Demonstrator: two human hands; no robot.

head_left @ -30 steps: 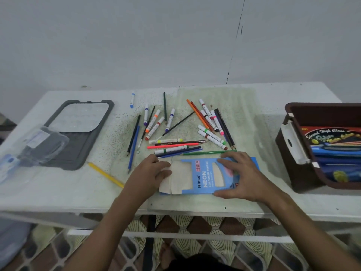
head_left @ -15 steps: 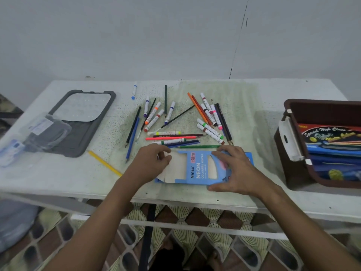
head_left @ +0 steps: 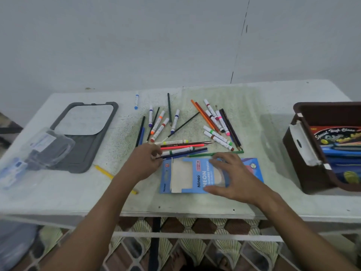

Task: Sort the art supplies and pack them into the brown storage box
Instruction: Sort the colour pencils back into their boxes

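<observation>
A flat blue pencil box [head_left: 185, 178], its pale flap open, lies near the table's front edge. My right hand [head_left: 232, 177] spans its right half, fingers on the far edge and thumb on the near edge. My left hand [head_left: 143, 162] is just left of the box, its fingertips pinched at the left end of a dark blue pencil [head_left: 187, 152] in the loose pile of pencils and markers [head_left: 195, 130] behind the box. The brown storage box [head_left: 300, 169] stands at the right edge with a dark printed pack [head_left: 336, 133] inside it.
A grey tray with a white panel [head_left: 86, 133] lies at the left, with a clear plastic packet [head_left: 39, 149] over its near corner. A yellow pencil [head_left: 104, 171] lies by my left forearm. A lone blue-capped marker [head_left: 136, 102] sits at the back. The wall is right behind the table.
My left hand has left the box's flap and moved up to the ends of the pencils behind it. My right hand stays on the box, which sits a little further right.
</observation>
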